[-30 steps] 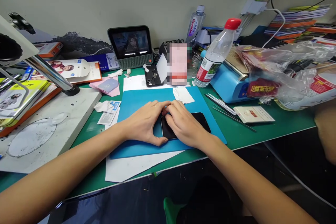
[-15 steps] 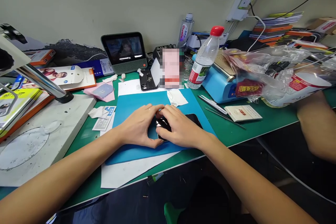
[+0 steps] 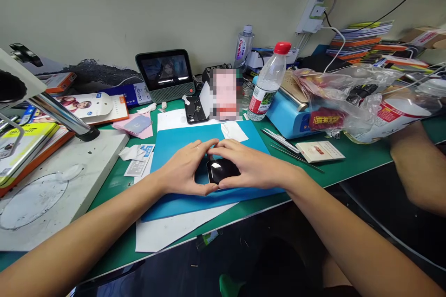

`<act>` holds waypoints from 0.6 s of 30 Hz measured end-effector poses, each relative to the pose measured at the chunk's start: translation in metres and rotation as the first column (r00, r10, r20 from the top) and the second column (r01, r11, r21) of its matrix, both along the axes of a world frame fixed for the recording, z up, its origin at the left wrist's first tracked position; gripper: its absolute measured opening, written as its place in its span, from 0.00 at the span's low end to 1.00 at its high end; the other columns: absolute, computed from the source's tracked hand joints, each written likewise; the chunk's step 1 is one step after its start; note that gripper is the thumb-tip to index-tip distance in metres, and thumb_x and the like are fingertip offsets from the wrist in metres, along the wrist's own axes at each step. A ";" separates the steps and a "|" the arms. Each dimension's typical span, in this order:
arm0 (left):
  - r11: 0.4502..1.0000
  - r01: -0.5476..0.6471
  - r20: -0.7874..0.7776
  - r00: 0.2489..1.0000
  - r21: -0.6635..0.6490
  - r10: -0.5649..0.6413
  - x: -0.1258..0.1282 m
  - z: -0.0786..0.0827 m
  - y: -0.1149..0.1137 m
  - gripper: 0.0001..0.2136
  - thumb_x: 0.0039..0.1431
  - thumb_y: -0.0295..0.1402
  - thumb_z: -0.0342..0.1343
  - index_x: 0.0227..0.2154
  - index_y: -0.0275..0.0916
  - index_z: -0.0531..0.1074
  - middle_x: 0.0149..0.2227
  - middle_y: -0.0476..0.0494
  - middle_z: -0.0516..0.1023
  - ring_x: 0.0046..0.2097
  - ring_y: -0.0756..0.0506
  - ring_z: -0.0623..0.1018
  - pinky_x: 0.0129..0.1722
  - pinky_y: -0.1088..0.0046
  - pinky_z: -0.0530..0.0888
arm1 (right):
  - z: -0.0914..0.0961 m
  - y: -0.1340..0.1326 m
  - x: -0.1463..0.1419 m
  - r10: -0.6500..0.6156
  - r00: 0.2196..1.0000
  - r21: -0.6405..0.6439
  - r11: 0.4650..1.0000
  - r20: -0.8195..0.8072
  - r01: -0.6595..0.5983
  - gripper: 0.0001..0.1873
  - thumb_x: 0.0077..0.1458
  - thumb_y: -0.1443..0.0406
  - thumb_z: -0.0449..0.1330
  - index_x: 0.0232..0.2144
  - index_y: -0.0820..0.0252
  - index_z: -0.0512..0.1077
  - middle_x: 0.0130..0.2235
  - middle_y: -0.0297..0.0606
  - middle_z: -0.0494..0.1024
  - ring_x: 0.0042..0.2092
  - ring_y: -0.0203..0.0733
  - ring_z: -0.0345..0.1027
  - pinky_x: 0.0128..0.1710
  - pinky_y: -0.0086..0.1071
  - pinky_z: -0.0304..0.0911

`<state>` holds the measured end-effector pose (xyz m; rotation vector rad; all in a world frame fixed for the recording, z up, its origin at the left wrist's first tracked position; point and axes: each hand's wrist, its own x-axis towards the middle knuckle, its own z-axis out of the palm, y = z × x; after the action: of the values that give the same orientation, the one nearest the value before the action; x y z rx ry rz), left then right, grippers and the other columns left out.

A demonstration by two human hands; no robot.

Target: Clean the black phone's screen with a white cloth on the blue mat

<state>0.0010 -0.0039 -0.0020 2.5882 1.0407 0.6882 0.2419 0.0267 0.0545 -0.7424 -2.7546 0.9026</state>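
A black smartphone [image 3: 223, 171] lies glossy side up on the blue mat [image 3: 188, 209]. My right hand [image 3: 256, 164] spans it from above, thumb along the near edge and fingers along the far edge. Around the left end curves my left hand [image 3: 183, 167], its thumb and fingertips at the two corners and a gap between palm and phone. The fingertips of both hands meet at the far corner. Much of the phone's right part is covered by my right hand. Behind the hands, a crumpled white tissue [image 3: 234, 131] lies at the mat's far edge.
To the right are tweezers [image 3: 302, 160], a flat white box [image 3: 320, 151], a blue machine [image 3: 287, 118] and a red-capped bottle [image 3: 266, 86]. A smart display [image 3: 165, 74] and a black phone case [image 3: 195, 110] stand behind. A microscope stand [image 3: 83, 185] occupies the left. Another person's arm [image 3: 414, 167] shows at right.
My right hand has shifted right along the phone, and its fingers have spread wider, so more of the phone's left part shows. My left hand has barely moved. The camera view has tilted slightly.
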 end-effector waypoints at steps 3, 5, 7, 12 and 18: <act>1.000 -0.027 0.053 0.998 -0.014 0.028 -0.002 -0.004 0.002 0.50 0.57 0.60 0.61 0.72 0.42 0.42 0.55 0.35 0.72 0.49 0.36 0.75 0.50 0.54 0.74 | 0.018 0.006 0.006 -0.017 0.993 0.057 0.998 -0.121 0.024 0.35 0.58 0.57 0.68 0.66 0.52 0.66 0.64 0.45 0.71 0.65 0.53 0.64 0.65 0.50 0.61; 0.998 -0.056 0.094 0.994 -0.019 0.057 -0.002 -0.006 0.004 0.53 0.56 0.64 0.59 0.73 0.43 0.39 0.56 0.34 0.71 0.52 0.35 0.74 0.52 0.52 0.73 | 0.029 0.010 0.011 -0.054 0.965 0.058 0.996 -0.258 0.071 0.34 0.58 0.59 0.68 0.65 0.50 0.67 0.65 0.42 0.72 0.65 0.52 0.65 0.66 0.51 0.60; 0.995 -0.101 0.132 0.986 -0.004 0.100 -0.002 -0.006 0.004 0.53 0.56 0.66 0.58 0.73 0.44 0.38 0.60 0.32 0.69 0.56 0.33 0.72 0.56 0.49 0.71 | 0.035 0.015 0.014 -0.114 0.900 -0.023 0.993 -0.420 0.115 0.34 0.57 0.61 0.69 0.65 0.50 0.67 0.65 0.41 0.71 0.65 0.51 0.65 0.68 0.49 0.58; 0.970 -0.238 0.179 0.957 0.044 0.226 0.000 -0.006 0.005 0.44 0.63 0.61 0.55 0.72 0.44 0.46 0.65 0.31 0.66 0.63 0.32 0.68 0.60 0.48 0.68 | 0.017 0.023 0.020 -0.225 0.732 -0.303 0.953 -0.643 0.027 0.39 0.56 0.66 0.69 0.66 0.43 0.63 0.64 0.37 0.70 0.68 0.49 0.63 0.71 0.49 0.54; 0.965 -0.256 0.152 0.958 0.060 0.245 0.000 -0.008 0.006 0.34 0.68 0.51 0.56 0.69 0.45 0.50 0.61 0.35 0.72 0.60 0.35 0.73 0.59 0.52 0.70 | -0.020 0.029 0.024 -0.302 0.673 -0.426 0.905 -0.675 -0.022 0.37 0.56 0.66 0.69 0.64 0.40 0.64 0.64 0.35 0.69 0.69 0.50 0.60 0.72 0.53 0.48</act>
<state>0.0007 0.0020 -0.0100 2.4497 1.3332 0.9790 0.2662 0.0555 0.0349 -0.4766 -1.7885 1.3830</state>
